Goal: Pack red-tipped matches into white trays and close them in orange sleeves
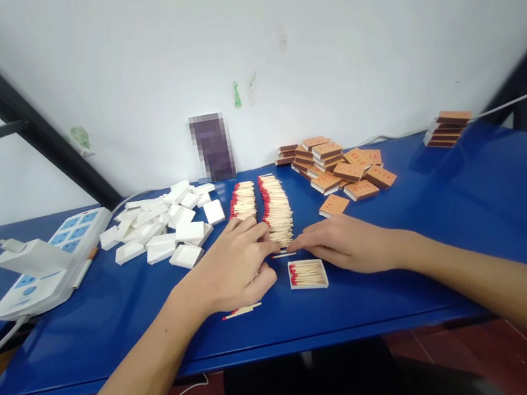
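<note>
"So, how do your hands stand?"

"Your left hand (246,258) is half curled, its index finger reaching toward the near end of the right-hand row of red-tipped wooden matches (276,205). Your right hand (347,244) comes in from the right, index finger extended, the others loosely bent. The fingertips nearly meet there — whether either has hold of a match, you can't tell from this view."

"And the small white cardboard tray (309,287) you have in work?"

"It lies open on the glossy blue tabletop (447,207), nearer than your fingertips and just left of your right hand, with matches side by side inside, red heads left. It looks well filled, by your eye."

"What seems left, then?"

"Plenty. Both rows are long, counting the left-hand row of red-tipped matches (243,199), and a few stray matches (242,311) lie near your left wrist. The heap of white cardboard trays (150,230) sits far left. The pile of orange matchboxes (350,171) and the stack of orange matchboxes (451,127) farther right may be finished ones — their contents are hidden from you."
</note>
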`<state>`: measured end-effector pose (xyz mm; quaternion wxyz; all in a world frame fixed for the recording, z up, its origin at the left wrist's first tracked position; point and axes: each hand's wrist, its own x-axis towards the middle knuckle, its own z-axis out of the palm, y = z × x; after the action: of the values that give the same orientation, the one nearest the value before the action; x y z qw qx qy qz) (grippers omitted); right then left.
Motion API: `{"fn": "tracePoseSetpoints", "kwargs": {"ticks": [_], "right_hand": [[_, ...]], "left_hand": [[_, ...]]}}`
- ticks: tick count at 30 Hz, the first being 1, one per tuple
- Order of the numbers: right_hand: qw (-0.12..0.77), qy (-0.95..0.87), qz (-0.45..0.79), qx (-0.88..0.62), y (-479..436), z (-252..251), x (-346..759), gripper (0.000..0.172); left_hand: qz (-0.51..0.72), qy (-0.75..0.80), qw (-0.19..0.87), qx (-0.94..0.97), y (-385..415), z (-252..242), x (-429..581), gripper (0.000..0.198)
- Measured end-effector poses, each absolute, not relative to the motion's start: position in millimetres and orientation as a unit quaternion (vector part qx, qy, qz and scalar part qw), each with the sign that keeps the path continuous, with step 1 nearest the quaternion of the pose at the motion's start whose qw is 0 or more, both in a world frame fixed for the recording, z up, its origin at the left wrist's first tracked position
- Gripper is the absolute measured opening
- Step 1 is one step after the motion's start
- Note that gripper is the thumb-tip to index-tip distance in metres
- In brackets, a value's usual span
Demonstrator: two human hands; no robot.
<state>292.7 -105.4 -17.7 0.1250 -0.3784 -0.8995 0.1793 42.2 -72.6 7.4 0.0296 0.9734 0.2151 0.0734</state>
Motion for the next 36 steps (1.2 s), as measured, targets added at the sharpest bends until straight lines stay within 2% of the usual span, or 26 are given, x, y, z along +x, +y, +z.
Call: {"fn": "tracePoseSetpoints", "kwargs": {"ticks": [12,36], "right_hand": [[0.122,-0.897,0.186,-0.383,-106.5,-13.8,290.3,0.034],[0.109,-0.898,0.187,-0.382,-108.8,-11.4,290.4,0.039]], "left_hand": [[0.076,0.221,0.024,0.972,-72.1,8.9,41.9,0.031],[0.077,0.228,0.024,0.970,-73.6,8.5,43.1,0.029]]}}
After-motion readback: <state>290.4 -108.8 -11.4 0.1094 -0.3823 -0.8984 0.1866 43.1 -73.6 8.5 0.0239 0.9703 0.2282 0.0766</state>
